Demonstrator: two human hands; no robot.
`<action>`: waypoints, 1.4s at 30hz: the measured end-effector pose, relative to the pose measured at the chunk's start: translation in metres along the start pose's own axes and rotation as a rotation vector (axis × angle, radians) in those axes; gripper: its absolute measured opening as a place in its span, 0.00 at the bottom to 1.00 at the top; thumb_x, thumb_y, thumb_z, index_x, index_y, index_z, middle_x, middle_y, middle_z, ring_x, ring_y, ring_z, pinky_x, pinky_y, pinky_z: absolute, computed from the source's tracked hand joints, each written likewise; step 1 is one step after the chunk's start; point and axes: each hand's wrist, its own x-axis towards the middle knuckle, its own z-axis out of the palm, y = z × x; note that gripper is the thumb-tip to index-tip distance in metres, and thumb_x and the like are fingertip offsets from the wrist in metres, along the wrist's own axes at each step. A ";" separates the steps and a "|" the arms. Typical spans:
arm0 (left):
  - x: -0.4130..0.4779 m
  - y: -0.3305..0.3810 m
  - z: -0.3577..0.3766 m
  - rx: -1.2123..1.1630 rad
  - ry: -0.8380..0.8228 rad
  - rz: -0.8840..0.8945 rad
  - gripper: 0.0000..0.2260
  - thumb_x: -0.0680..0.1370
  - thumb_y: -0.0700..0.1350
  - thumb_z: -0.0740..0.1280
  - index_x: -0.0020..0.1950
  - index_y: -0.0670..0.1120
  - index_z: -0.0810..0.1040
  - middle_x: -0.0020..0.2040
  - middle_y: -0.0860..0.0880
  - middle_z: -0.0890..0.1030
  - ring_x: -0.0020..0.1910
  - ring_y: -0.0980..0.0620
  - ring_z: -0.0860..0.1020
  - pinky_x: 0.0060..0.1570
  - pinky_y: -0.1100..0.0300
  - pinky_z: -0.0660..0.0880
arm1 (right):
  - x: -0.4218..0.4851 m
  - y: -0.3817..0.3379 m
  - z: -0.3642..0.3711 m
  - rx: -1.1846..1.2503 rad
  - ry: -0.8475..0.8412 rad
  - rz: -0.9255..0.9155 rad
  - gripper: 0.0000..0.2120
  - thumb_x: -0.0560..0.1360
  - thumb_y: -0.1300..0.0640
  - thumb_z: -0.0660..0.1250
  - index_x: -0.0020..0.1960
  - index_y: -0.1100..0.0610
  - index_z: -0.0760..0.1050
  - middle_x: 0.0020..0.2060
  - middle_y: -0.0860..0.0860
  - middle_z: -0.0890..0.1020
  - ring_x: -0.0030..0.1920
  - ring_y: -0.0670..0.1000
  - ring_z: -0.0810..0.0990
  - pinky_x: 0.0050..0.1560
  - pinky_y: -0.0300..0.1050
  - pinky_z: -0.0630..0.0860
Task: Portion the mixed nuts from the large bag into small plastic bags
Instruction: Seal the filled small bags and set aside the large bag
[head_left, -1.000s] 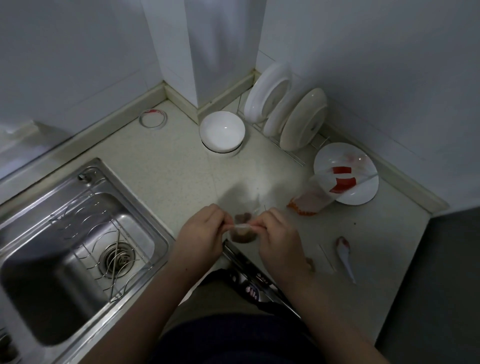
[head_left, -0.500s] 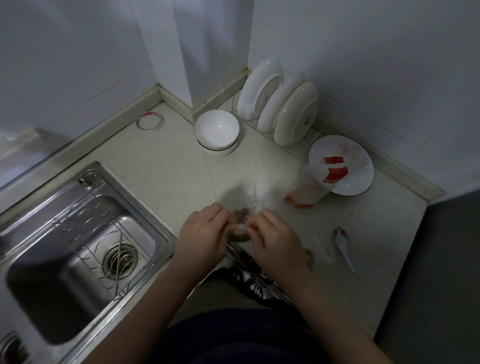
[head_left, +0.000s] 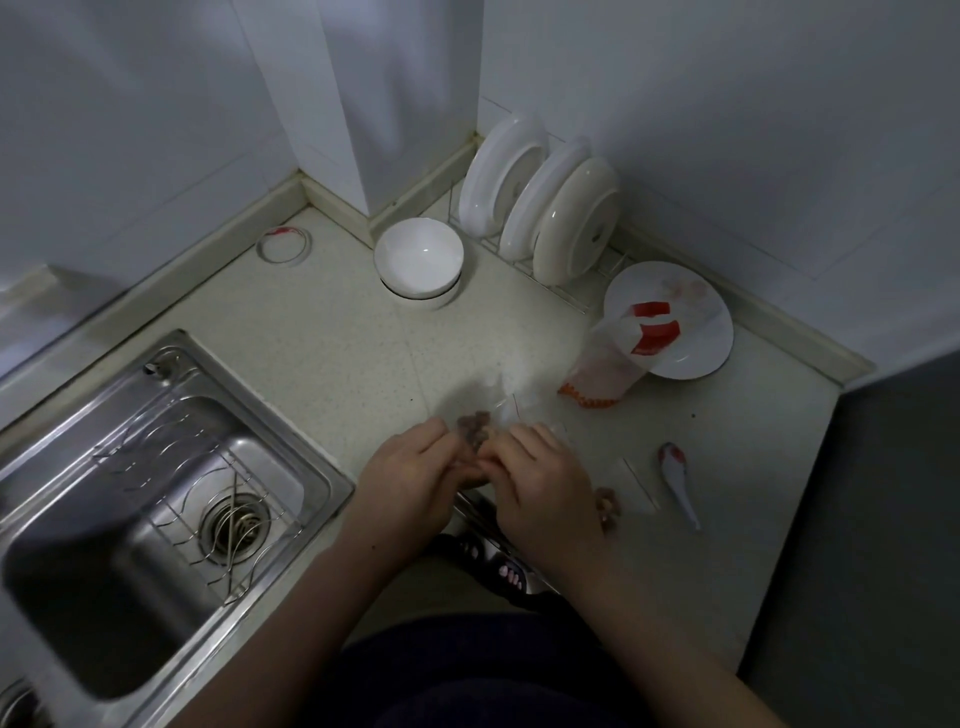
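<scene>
Small clear plastic bag (head_left: 475, 441), holding a clump of brown mixed nuts (head_left: 471, 435): located at the near edge of the pale speckled stone counter (head_left: 337, 332), between the two hands. The left hand (head_left: 410, 473) and right hand (head_left: 540, 478) are drawn together, almost touching, and each pinches the bag's near end with curled fingers. The fingertips are hidden, so it cannot be told whether the mouth is sealed.

Step in hand, by judgement: closing a filled portion. The next move would call for pressing along the whole mouth, setting the bag aside, then taking a fresh bag to the large clear bag with red label (head_left: 613, 369). That bag lies on its side to the right rear, well apart from the hands, its top resting on the round white plate (head_left: 696, 343). A white ceramic spoon with red markings (head_left: 678, 480) lies near the right hand. A second clump of nuts (head_left: 609, 509), seemingly bagged, lies just beside the right wrist.

Edges and room: the hands work right at the counter's front edge, and a slipped bag could go over it. The stainless steel sink (head_left: 156, 467) opens on the left, near the left forearm. On the right the counter ends at a dark panel (head_left: 857, 519). Open surface lies ahead of the hands, short of the white ceramic bowl (head_left: 418, 254) and the wire rack of upright white plates (head_left: 540, 208).
</scene>
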 end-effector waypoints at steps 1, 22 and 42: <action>0.000 -0.001 0.001 0.008 0.005 -0.004 0.11 0.77 0.47 0.61 0.39 0.43 0.78 0.37 0.49 0.74 0.34 0.52 0.71 0.32 0.56 0.70 | 0.000 0.001 0.000 -0.005 -0.008 -0.003 0.07 0.74 0.64 0.65 0.38 0.58 0.76 0.35 0.50 0.77 0.37 0.50 0.72 0.34 0.45 0.70; 0.022 0.000 0.024 0.093 -0.055 -0.163 0.05 0.68 0.41 0.77 0.36 0.50 0.84 0.33 0.60 0.63 0.27 0.58 0.62 0.28 0.70 0.54 | -0.014 0.022 0.003 -0.104 -0.217 0.228 0.07 0.74 0.67 0.64 0.48 0.57 0.74 0.44 0.50 0.75 0.38 0.49 0.74 0.31 0.37 0.68; 0.066 -0.066 0.078 -0.291 -0.425 -0.520 0.08 0.72 0.45 0.76 0.47 0.43 0.80 0.44 0.49 0.80 0.37 0.58 0.81 0.35 0.64 0.78 | -0.021 0.091 0.041 0.212 -0.069 1.070 0.20 0.76 0.49 0.67 0.63 0.58 0.72 0.60 0.54 0.73 0.60 0.53 0.72 0.60 0.46 0.70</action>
